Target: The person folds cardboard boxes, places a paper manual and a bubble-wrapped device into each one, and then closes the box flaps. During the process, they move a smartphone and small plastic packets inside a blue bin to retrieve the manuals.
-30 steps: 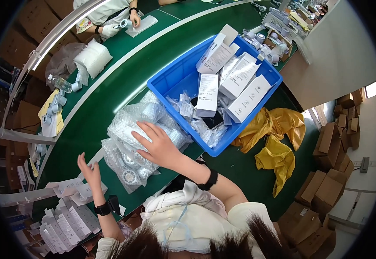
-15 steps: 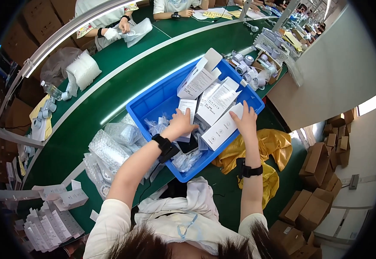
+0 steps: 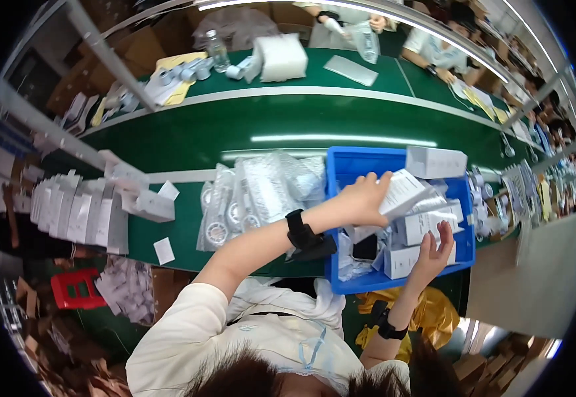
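My left hand reaches over the blue plastic bin and grips a small white carton by its side, tilted above the other boxes. My right hand is at the bin's right part with fingers apart, holding nothing, close beside another white carton. A further printed white carton lies between them, and an open-flapped white box rests at the far right corner. Clear plastic bags and a dark phone-like thing lie in the near left of the bin.
Bubble-wrapped parcels lie left of the bin. A row of white cartons stands at the far left. Light purple devices lie right of the bin. A yellow cloth or bag is below it. Co-workers sit across the green table.
The view has swung left, so the bin now appears further right. My left hand now holds the small carton raised and tilted; my right hand has come off the long carton.
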### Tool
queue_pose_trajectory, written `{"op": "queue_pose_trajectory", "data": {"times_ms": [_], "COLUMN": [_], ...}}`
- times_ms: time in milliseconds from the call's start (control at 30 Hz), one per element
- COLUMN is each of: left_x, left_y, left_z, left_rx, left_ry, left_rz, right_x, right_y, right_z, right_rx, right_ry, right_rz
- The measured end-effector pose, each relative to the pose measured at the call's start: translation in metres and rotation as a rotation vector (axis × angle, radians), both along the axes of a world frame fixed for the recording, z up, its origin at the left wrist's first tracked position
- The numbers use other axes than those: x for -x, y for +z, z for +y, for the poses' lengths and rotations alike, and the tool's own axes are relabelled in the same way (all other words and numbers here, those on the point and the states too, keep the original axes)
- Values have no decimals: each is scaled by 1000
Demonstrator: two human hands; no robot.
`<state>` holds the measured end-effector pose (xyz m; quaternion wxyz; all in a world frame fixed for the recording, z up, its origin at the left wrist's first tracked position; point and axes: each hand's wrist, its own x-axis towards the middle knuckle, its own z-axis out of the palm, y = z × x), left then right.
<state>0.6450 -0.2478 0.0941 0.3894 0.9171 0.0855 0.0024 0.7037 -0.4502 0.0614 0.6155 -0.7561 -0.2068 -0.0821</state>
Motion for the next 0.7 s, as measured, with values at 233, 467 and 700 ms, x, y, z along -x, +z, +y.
{"op": "queue_pose_trajectory", "data": {"times_ms": [233, 467, 700], "left_x": [152, 346, 433], "left_y": [23, -45, -135], "left_z": [17, 94, 183], "left_rx": [-284, -222, -319], "left_ry": [254, 926, 1556], "left_rz": [-315, -725, -490], "right_x": [116, 220, 280], "right_y": [-3, -20, -23], "right_z": [123, 213, 285], "right_rx": [-548, -236, 152], "right_ry": [571, 811, 936], "right_rz": [478, 680, 534]}}
